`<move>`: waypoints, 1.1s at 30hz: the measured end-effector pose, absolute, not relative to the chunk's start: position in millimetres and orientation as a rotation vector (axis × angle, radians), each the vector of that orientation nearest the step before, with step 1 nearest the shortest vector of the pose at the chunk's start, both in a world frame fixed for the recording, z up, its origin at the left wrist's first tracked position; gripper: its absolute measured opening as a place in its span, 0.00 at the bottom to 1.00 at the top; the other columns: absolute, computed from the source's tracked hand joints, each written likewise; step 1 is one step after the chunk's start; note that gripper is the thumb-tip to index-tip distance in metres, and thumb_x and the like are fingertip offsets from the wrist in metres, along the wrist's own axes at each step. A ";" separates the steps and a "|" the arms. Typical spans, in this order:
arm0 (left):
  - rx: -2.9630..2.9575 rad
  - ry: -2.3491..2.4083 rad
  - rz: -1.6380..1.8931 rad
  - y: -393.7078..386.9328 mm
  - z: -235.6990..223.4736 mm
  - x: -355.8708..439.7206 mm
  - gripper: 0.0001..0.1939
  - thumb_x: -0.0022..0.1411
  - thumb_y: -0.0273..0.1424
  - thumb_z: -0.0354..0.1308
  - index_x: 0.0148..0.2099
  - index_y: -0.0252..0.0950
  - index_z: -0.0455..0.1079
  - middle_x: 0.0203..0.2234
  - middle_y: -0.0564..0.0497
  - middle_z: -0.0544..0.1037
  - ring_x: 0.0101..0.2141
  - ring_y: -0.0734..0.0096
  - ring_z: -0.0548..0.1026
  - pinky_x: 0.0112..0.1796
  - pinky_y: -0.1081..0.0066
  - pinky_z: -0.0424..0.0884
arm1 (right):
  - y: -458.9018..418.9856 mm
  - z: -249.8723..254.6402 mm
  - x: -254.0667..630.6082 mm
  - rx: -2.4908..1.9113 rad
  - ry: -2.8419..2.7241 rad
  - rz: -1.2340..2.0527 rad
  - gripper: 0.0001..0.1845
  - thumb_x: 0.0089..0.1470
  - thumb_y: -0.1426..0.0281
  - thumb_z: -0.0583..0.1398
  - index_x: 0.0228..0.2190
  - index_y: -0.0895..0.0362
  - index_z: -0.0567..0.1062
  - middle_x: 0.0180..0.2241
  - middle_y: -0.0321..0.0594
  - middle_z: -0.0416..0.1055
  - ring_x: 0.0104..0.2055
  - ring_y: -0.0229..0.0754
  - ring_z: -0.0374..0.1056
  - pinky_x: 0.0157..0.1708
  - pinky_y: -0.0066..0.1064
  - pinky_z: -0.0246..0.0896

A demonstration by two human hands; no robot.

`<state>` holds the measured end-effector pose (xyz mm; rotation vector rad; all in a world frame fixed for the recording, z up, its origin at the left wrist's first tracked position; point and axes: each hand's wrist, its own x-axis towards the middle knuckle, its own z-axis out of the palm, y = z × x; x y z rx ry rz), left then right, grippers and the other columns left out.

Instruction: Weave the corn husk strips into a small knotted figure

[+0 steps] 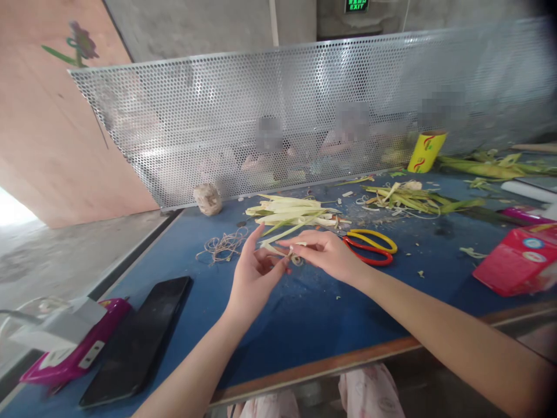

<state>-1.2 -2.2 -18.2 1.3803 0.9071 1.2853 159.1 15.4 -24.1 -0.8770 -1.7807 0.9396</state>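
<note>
Close together over the middle of the blue table, both hands work on a thin, pale corn husk strip [297, 259] with a curled end. My left hand [257, 273] pinches it between thumb and bent fingers, its index finger pointing up. From the right, my right hand [333, 255] grips the strip between thumb and index finger. Just beyond lies a pile of pale green corn husks [291, 210]. Scissors [369, 247] with one red and one yellow handle rest beside my right hand. A loose tangle of thin string [223, 246] lies left of my left hand.
At the left are a black phone [139, 342] and a magenta power strip [93, 342] with a white adapter. A perforated metal screen [243, 104] closes off the back. Rightward are more green husks [413, 198], a yellow roll [427, 152] and a red packet [517, 261].
</note>
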 end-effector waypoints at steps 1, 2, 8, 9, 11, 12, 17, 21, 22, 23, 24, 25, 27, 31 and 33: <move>1.385 0.905 1.290 -2.5 -18.3 -0.5 0.41 0.47 0.26 0.63 0.61 0.36 0.48 0.23 0.56 0.74 0.21 0.77 0.73 0.21 0.78 0.64 | 15.4 -24.1 159.0 -0.875 -1.802 0.912 0.14 0.53 0.67 0.56 0.40 0.55 0.77 0.29 0.38 0.70 0.25 0.33 0.61 0.24 0.25 0.57; 1.394 0.902 1.290 -2.7 -18.5 0.0 0.42 0.47 0.26 0.63 0.61 0.36 0.47 0.24 0.56 0.74 0.21 0.76 0.73 0.19 0.79 0.63 | 15.5 -24.3 158.9 -0.871 -1.821 0.898 0.14 0.53 0.67 0.56 0.41 0.54 0.77 0.30 0.39 0.70 0.27 0.34 0.62 0.27 0.27 0.58; 1.448 0.937 1.253 -1.4 -19.9 -0.3 0.41 0.48 0.28 0.63 0.61 0.35 0.48 0.22 0.55 0.73 0.23 0.71 0.75 0.15 0.79 0.62 | 17.3 -27.5 158.5 -0.841 -1.845 0.902 0.14 0.53 0.70 0.56 0.41 0.53 0.77 0.29 0.38 0.66 0.33 0.38 0.63 0.35 0.31 0.59; 1.456 0.935 1.250 -0.9 -20.4 -0.9 0.40 0.48 0.28 0.63 0.61 0.35 0.48 0.22 0.55 0.73 0.23 0.71 0.75 0.16 0.79 0.63 | 17.7 -28.2 158.2 -0.842 -1.832 0.909 0.14 0.53 0.70 0.56 0.40 0.53 0.77 0.29 0.38 0.65 0.33 0.38 0.63 0.36 0.31 0.59; 1.470 0.929 1.240 0.2 -21.5 -2.0 0.40 0.48 0.28 0.62 0.60 0.34 0.48 0.22 0.55 0.73 0.24 0.70 0.74 0.16 0.79 0.64 | 18.6 -29.9 157.3 -0.846 -1.785 0.941 0.13 0.53 0.70 0.56 0.39 0.54 0.78 0.30 0.38 0.63 0.33 0.37 0.63 0.36 0.31 0.59; 1.475 0.928 1.234 0.6 -22.0 -2.5 0.40 0.48 0.28 0.62 0.60 0.34 0.48 0.22 0.56 0.72 0.24 0.70 0.74 0.16 0.78 0.65 | 19.1 -30.9 156.9 -0.851 -1.758 0.959 0.13 0.52 0.70 0.56 0.38 0.54 0.78 0.31 0.38 0.63 0.32 0.37 0.63 0.34 0.30 0.59; 1.472 0.942 1.221 0.6 -21.4 -2.3 0.40 0.47 0.27 0.62 0.60 0.33 0.48 0.21 0.57 0.70 0.23 0.71 0.73 0.15 0.78 0.65 | 19.3 -31.9 155.9 -0.884 -1.708 1.020 0.13 0.52 0.66 0.57 0.37 0.56 0.78 0.32 0.38 0.62 0.26 0.32 0.58 0.23 0.25 0.53; 1.368 0.974 1.204 -1.2 -16.8 -0.7 0.41 0.50 0.30 0.61 0.62 0.32 0.45 0.21 0.55 0.72 0.25 0.68 0.75 0.17 0.76 0.67 | 16.6 -25.2 157.5 -0.924 -1.734 1.102 0.16 0.54 0.65 0.54 0.39 0.58 0.77 0.26 0.36 0.64 0.20 0.30 0.52 0.19 0.24 0.47; 1.335 0.986 1.189 -1.6 -15.5 -0.4 0.40 0.52 0.32 0.59 0.62 0.31 0.44 0.22 0.54 0.73 0.26 0.66 0.75 0.17 0.75 0.68 | 15.9 -23.4 158.1 -0.933 -1.730 1.112 0.16 0.55 0.66 0.53 0.40 0.58 0.77 0.24 0.35 0.63 0.20 0.30 0.51 0.19 0.24 0.46; 1.308 0.989 1.170 -1.9 -14.4 -0.2 0.38 0.54 0.33 0.57 0.62 0.31 0.44 0.24 0.52 0.74 0.27 0.66 0.76 0.18 0.74 0.68 | 15.4 -22.0 158.6 -0.938 -1.724 1.115 0.17 0.55 0.66 0.53 0.41 0.58 0.76 0.22 0.34 0.63 0.19 0.30 0.50 0.18 0.24 0.45; 1.292 0.986 1.167 -2.1 -13.4 0.0 0.38 0.54 0.34 0.56 0.63 0.32 0.44 0.25 0.51 0.75 0.26 0.66 0.76 0.17 0.74 0.68 | 15.0 -21.0 159.0 -0.942 -1.723 1.112 0.17 0.56 0.66 0.52 0.41 0.58 0.76 0.21 0.34 0.63 0.19 0.30 0.49 0.18 0.24 0.45; 1.283 0.979 1.165 -2.2 -12.7 0.1 0.37 0.55 0.34 0.56 0.63 0.32 0.44 0.26 0.50 0.76 0.26 0.66 0.76 0.17 0.74 0.67 | 14.8 -20.3 159.2 -0.944 -1.726 1.103 0.17 0.56 0.66 0.52 0.41 0.58 0.76 0.21 0.33 0.63 0.19 0.30 0.49 0.18 0.23 0.45; 1.269 0.969 1.169 -2.3 -11.9 0.3 0.36 0.56 0.35 0.55 0.62 0.33 0.45 0.28 0.48 0.76 0.26 0.65 0.76 0.17 0.75 0.66 | 14.8 -20.0 159.3 -0.945 -1.736 1.083 0.16 0.56 0.66 0.52 0.40 0.58 0.76 0.22 0.34 0.63 0.19 0.29 0.50 0.18 0.23 0.46; 1.244 0.975 1.162 -3.1 -11.6 0.7 0.35 0.55 0.34 0.55 0.62 0.33 0.46 0.28 0.48 0.77 0.27 0.64 0.77 0.17 0.74 0.66 | 14.7 -20.4 159.4 -0.938 -1.743 1.068 0.16 0.56 0.67 0.53 0.39 0.58 0.77 0.25 0.36 0.65 0.20 0.29 0.51 0.18 0.22 0.48; 1.239 0.984 1.165 -3.8 -11.5 0.9 0.36 0.55 0.34 0.56 0.62 0.33 0.46 0.28 0.48 0.77 0.27 0.64 0.77 0.18 0.74 0.67 | 14.5 -20.3 159.8 -0.931 -1.743 1.067 0.16 0.56 0.66 0.52 0.37 0.58 0.77 0.26 0.36 0.65 0.20 0.29 0.51 0.18 0.22 0.48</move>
